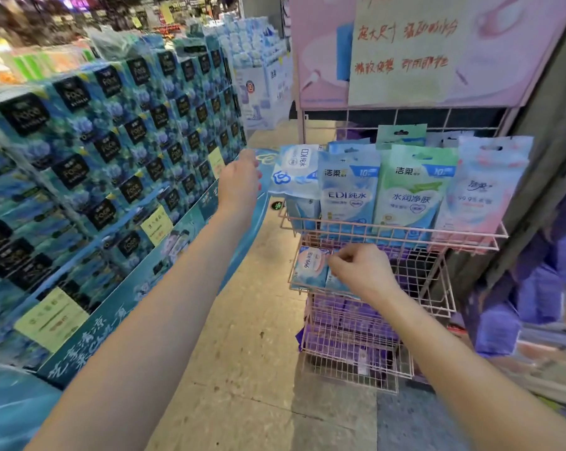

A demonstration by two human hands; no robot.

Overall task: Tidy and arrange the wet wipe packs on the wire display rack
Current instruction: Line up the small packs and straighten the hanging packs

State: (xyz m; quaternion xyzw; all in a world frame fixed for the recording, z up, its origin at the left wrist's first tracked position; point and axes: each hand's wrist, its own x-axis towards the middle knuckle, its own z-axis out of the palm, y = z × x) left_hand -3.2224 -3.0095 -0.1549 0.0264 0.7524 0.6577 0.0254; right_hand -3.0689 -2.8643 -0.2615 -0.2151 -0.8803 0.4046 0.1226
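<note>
Wet wipe packs are stood upright in a row in the top basket point(389, 230) of the pink wire display rack point(300, 125). From left to right, a white-and-blue pack point(294, 170), a blue pack point(348, 193), a green pack point(411, 190) and a pink pack point(483, 190) can be made out. The white-and-blue one is tipped over sideways at the left end and sticks out past the basket edge, while the other three are kept pretty straight, edges touching. More packs are tucked in behind them.

One tier down, in the second basket point(433, 288), a small pink-and-white pack point(309, 265) is parked at the left, with a small blue pack point(335, 283) just beside it. That small blue pack is pinched at its top edge by the right hand point(359, 271), fingers curled in tight. The rest of that basket is bare wire.

The left hand point(239, 180) is stretched out to the left edge of the tipped white-and-blue pack. Its fingers are hidden behind the back of the hand, so whether anything is actually grasped can't be told.

Purple packs point(346, 315) are stuffed into the lower baskets. A handwritten sign point(402, 50) with red characters is stuck on the pink board above the rack. Off to the left, a big wall of stacked blue boxes point(112, 141) is lined up along the speckled floor point(249, 369).
</note>
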